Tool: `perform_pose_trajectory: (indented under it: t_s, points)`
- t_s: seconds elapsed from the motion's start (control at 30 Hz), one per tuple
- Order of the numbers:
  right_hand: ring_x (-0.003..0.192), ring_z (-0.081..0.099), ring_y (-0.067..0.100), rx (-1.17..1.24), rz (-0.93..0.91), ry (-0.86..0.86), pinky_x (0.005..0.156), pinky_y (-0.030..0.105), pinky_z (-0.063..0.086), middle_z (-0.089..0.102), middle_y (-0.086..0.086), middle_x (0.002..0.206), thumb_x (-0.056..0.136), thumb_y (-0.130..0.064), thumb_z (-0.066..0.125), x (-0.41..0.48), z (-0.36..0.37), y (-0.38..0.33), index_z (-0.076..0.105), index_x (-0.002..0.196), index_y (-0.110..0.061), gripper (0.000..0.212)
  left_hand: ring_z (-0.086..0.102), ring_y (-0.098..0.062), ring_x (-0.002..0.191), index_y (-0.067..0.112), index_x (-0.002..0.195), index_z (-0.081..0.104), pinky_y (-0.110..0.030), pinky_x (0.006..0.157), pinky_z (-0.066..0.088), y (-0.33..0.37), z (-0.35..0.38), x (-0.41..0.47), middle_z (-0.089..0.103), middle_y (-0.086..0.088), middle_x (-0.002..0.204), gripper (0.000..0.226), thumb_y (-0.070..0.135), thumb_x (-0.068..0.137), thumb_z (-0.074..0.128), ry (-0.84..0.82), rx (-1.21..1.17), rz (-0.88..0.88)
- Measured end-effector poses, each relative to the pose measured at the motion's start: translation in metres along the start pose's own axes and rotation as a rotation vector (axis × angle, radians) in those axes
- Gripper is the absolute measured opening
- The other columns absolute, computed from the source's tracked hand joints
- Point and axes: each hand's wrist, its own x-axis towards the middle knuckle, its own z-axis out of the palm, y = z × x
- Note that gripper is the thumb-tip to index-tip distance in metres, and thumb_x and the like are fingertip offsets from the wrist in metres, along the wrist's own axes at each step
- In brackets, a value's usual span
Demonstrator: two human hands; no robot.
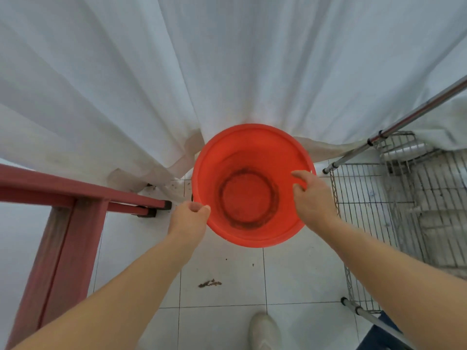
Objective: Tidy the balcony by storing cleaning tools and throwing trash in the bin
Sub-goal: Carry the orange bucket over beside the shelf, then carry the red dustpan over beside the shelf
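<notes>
Left hand (188,218): curled closed on the near-left rim of the red bucket (252,185).
Right hand (312,195): closed over the right rim, fingers hooked inside.
Bucket: upright, mouth up, dark dirt ring on its bottom; against the hem of the white curtain (227,72); resting on the floor or lifted, cannot tell.
Left side: red wooden frame (65,223).
Right side: wire rack (379,198), close by.
Floor (290,279): white tiles, brown debris (209,283) nearer than the bucket.
</notes>
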Motion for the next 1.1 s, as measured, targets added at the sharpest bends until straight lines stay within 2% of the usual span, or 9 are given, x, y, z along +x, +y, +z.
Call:
perform_pose_trajectory:
  t_s: [0.2, 0.33, 0.4, 0.53, 0.63, 0.77, 0.9, 1.0, 1.1]
  points:
    - [0.109, 0.058, 0.016, 0.178, -0.014, 0.087, 0.095, 0.025, 0.040, 0.065, 0.001, 0.116, 0.094, -0.011, 0.044, -0.042, -0.072, -0.075, 0.062, 0.119, -0.015, 0.030, 0.061, -0.018, 0.075, 0.018, 0.083, 0.063, -0.039, 0.088, 0.051, 0.099, -0.043, -0.088, 0.064, -0.001, 0.081, 0.014, 0.013, 0.091, 0.053, -0.109, -0.072, 0.277]
    - [0.099, 0.057, 0.010, 0.289, -0.065, 0.168, 0.086, 0.019, 0.037, 0.063, -0.006, 0.101, 0.095, -0.010, 0.044, -0.078, -0.136, -0.139, 0.062, 0.116, -0.013, 0.028, 0.063, -0.018, 0.075, 0.009, 0.090, 0.066, -0.035, 0.085, 0.052, 0.163, -0.074, -0.159, 0.067, -0.009, 0.087, 0.013, 0.010, 0.091, 0.054, -0.143, -0.075, 0.464]
    - [0.101, 0.059, 0.011, 0.370, -0.098, 0.224, 0.086, 0.017, 0.039, 0.063, -0.007, 0.101, 0.095, -0.010, 0.045, -0.101, -0.165, -0.169, 0.063, 0.115, -0.014, 0.027, 0.066, -0.019, 0.076, 0.014, 0.087, 0.068, -0.038, 0.087, 0.054, 0.188, -0.092, -0.193, 0.070, -0.008, 0.086, 0.013, 0.011, 0.090, 0.055, -0.134, -0.077, 0.555]
    - [0.082, 0.058, -0.003, 0.502, -0.163, 0.331, 0.068, 0.005, 0.040, 0.066, -0.010, 0.095, 0.094, -0.011, 0.049, -0.158, -0.225, -0.230, 0.065, 0.109, -0.019, 0.024, 0.068, -0.019, 0.083, 0.022, 0.083, 0.069, -0.037, 0.084, 0.055, 0.231, -0.133, -0.269, 0.071, 0.000, 0.083, 0.018, 0.013, 0.089, 0.055, -0.125, -0.067, 0.728]
    - [0.085, 0.058, -0.004, 0.528, -0.210, 0.355, 0.070, 0.006, 0.041, 0.067, -0.008, 0.097, 0.094, -0.012, 0.049, -0.211, -0.268, -0.266, 0.066, 0.107, -0.020, 0.023, 0.068, -0.019, 0.085, 0.022, 0.084, 0.068, -0.034, 0.083, 0.053, 0.254, -0.166, -0.328, 0.071, 0.000, 0.085, 0.020, 0.011, 0.090, 0.053, -0.139, -0.033, 0.868]
    - [0.090, 0.059, 0.002, 0.567, -0.269, 0.414, 0.065, 0.001, 0.042, 0.068, -0.007, 0.101, 0.094, -0.013, 0.050, -0.284, -0.323, -0.302, 0.066, 0.106, -0.019, 0.021, 0.066, -0.018, 0.088, 0.019, 0.086, 0.068, -0.034, 0.087, 0.052, 0.277, -0.208, -0.401, 0.070, 0.005, 0.085, 0.018, 0.010, 0.090, 0.053, -0.171, -0.019, 1.039]
    - [0.082, 0.060, 0.007, 0.640, -0.337, 0.520, 0.067, 0.013, 0.048, 0.069, -0.007, 0.096, 0.094, -0.013, 0.052, -0.371, -0.370, -0.329, 0.067, 0.097, -0.026, 0.020, 0.066, -0.017, 0.088, 0.019, 0.088, 0.067, -0.031, 0.088, 0.051, 0.287, -0.238, -0.476, 0.069, 0.009, 0.086, 0.015, 0.012, 0.090, 0.055, -0.245, -0.086, 1.183]
    - [0.080, 0.062, 0.007, 0.650, -0.393, 0.609, 0.064, 0.008, 0.047, 0.070, -0.008, 0.094, 0.093, -0.014, 0.054, -0.434, -0.398, -0.340, 0.068, 0.093, -0.028, 0.020, 0.067, -0.017, 0.089, 0.024, 0.089, 0.066, -0.029, 0.087, 0.052, 0.288, -0.247, -0.529, 0.069, 0.007, 0.089, 0.015, 0.013, 0.090, 0.056, -0.332, -0.118, 1.288]
    - [0.083, 0.065, 0.008, 0.649, -0.439, 0.695, 0.075, 0.013, 0.051, 0.072, -0.009, 0.093, 0.092, -0.014, 0.055, -0.493, -0.422, -0.341, 0.070, 0.096, -0.025, 0.019, 0.067, -0.013, 0.089, 0.028, 0.088, 0.065, -0.023, 0.086, 0.052, 0.284, -0.248, -0.580, 0.070, 0.006, 0.089, 0.017, 0.013, 0.091, 0.057, -0.429, -0.157, 1.402]
